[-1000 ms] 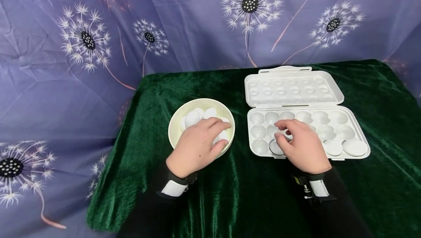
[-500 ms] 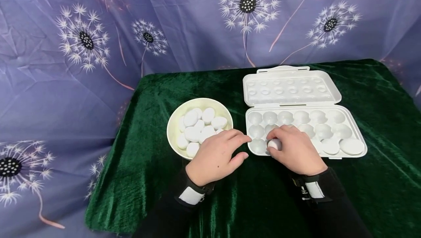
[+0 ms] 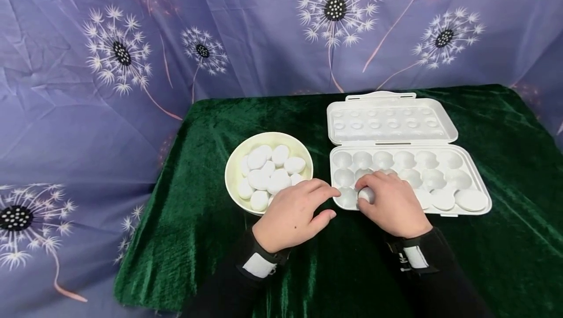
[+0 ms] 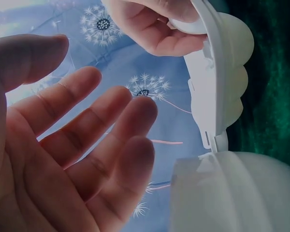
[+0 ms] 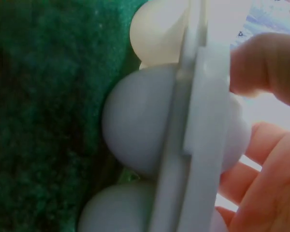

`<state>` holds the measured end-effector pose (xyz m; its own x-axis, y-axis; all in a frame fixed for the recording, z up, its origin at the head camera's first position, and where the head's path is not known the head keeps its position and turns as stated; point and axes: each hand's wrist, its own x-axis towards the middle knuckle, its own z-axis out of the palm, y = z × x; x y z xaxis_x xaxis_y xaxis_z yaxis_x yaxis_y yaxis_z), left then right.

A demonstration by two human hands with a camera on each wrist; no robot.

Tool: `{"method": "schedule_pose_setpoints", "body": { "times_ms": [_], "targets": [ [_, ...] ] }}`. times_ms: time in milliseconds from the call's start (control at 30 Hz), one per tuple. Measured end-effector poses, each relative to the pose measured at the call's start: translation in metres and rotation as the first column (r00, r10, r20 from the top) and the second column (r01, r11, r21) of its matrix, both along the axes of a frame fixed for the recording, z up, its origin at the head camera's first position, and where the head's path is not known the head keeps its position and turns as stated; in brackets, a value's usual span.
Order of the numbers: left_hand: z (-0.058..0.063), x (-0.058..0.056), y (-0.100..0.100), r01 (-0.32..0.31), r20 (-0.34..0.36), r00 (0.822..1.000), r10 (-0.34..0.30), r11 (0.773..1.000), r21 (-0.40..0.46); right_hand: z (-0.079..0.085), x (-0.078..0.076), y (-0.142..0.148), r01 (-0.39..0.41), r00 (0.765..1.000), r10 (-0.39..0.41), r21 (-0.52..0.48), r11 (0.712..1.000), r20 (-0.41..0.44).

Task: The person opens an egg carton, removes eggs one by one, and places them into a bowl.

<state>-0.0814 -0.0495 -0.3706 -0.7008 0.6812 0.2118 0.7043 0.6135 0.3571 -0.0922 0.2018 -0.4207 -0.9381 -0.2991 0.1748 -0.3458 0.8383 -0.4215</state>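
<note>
My right hand (image 3: 391, 205) pinches a white egg (image 3: 366, 194) at the near row of the egg tray (image 3: 477, 181), second cup from the left. In the right wrist view the egg (image 5: 238, 133) shows above the tray rim, beside my fingers. My left hand (image 3: 293, 216) holds nothing. It hovers between the bowl and the tray's near left corner, fingers relaxed and spread in the left wrist view. Several white eggs (image 3: 259, 180) lie in the cream bowl (image 3: 233, 181), partly hidden by that hand. White eggs (image 3: 470, 200) also sit in the near row, right of my right hand.
The tray's lid (image 3: 391, 117) lies folded back behind it. Dark green velvet cloth (image 3: 184, 240) covers the table under bowl and tray. A purple curtain (image 3: 264, 30) with dandelion prints hangs behind.
My left hand has left the bowl and moved right, toward the tray's corner, uncovering eggs. My right hand, with no egg visible a second ago, now pinches an egg.
</note>
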Motion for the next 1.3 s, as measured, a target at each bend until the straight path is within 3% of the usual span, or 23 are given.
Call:
{"method": "schedule_pose_setpoints", "body": {
  "times_ms": [233, 467, 567, 700, 833, 1067, 1300],
  "targets": [
    [-0.005, 0.000, -0.002, -0.004, 0.016, 1.000, 0.003, 1.000, 0.030, 0.000, 0.001, -0.003, 0.004, 0.998, -0.008, -0.069, 0.998, -0.066],
    [-0.010, 0.000, 0.000, 0.002, 0.009, 1.000, -0.003, 0.999, 0.043, 0.003, 0.002, -0.006, -0.028, 0.998, 0.012, -0.259, 0.966, -0.064],
    [-0.012, 0.000, 0.002, 0.003, 0.012, 1.000, -0.004, 0.998, 0.069, 0.005, 0.006, -0.011, -0.070, 0.997, 0.068, -0.409, 0.910, -0.019],
    [-0.014, 0.000, 0.003, -0.002, 0.011, 1.000, 0.001, 0.993, 0.122, 0.007, 0.010, -0.019, -0.118, 0.983, 0.180, -0.597, 0.793, 0.046],
    [-0.015, 0.000, 0.004, -0.013, 0.010, 1.000, 0.011, 0.986, 0.165, 0.008, 0.012, -0.025, -0.106, 0.970, 0.229, -0.699, 0.707, 0.085],
    [-0.016, 0.000, 0.006, -0.026, 0.005, 1.000, 0.026, 0.980, 0.199, 0.007, 0.013, -0.029, -0.068, 0.968, 0.225, -0.755, 0.652, 0.107],
    [-0.015, 0.000, 0.006, -0.037, 0.004, 0.999, 0.036, 0.978, 0.207, 0.005, 0.014, -0.033, -0.080, 0.960, 0.265, -0.810, 0.581, 0.095]
  ]
}}
